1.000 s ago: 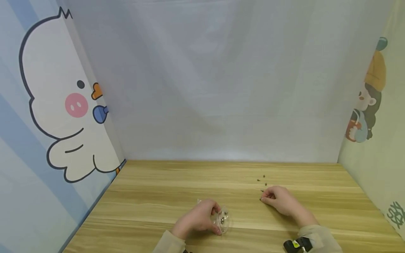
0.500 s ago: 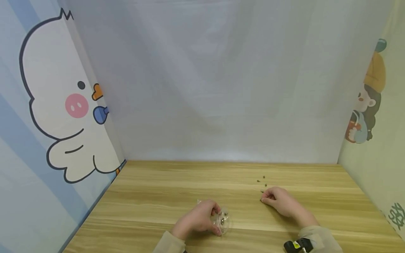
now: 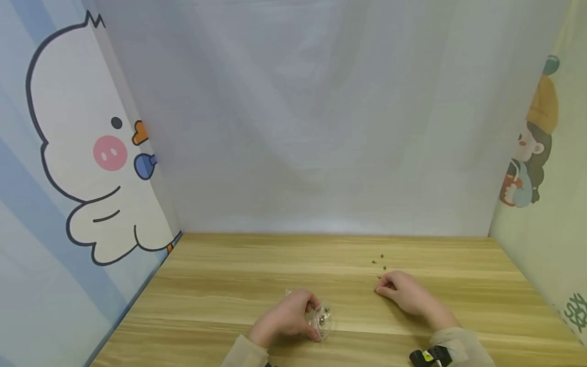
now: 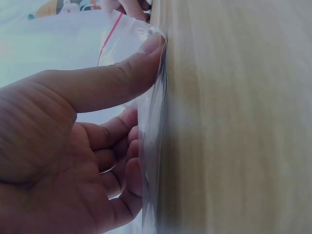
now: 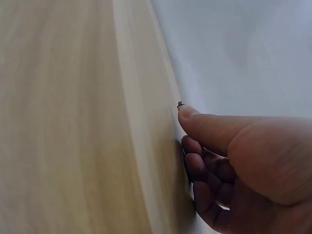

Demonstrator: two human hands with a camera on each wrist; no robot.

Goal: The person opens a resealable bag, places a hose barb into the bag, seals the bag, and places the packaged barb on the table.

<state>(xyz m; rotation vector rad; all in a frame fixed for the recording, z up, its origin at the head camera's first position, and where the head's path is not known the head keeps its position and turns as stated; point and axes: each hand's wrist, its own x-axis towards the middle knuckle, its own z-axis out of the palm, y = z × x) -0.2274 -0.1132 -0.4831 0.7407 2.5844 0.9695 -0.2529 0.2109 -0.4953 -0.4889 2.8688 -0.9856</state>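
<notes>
My left hand [image 3: 293, 316] grips a small clear zip bag [image 3: 323, 320] that lies on the wooden table [image 3: 229, 275] near the front edge; a few small metal screws show inside it. In the left wrist view the thumb [image 4: 112, 78] presses the bag [image 4: 146, 44] against the table, with the fingers curled behind it. To the right, my right hand [image 3: 382, 289] rests on the table with curled fingers. Its thumb tip [image 5: 187, 113] touches a small screw [image 5: 181, 104]; no pinch shows.
A few more loose screws [image 3: 380, 262] lie on the table just beyond my right hand. A black device [image 3: 426, 357] is strapped at the right wrist. Cloth walls with cartoon prints close in the table at the left, back and right.
My right hand has shifted very slightly to the left. The left hand and the bag have stayed where they were.
</notes>
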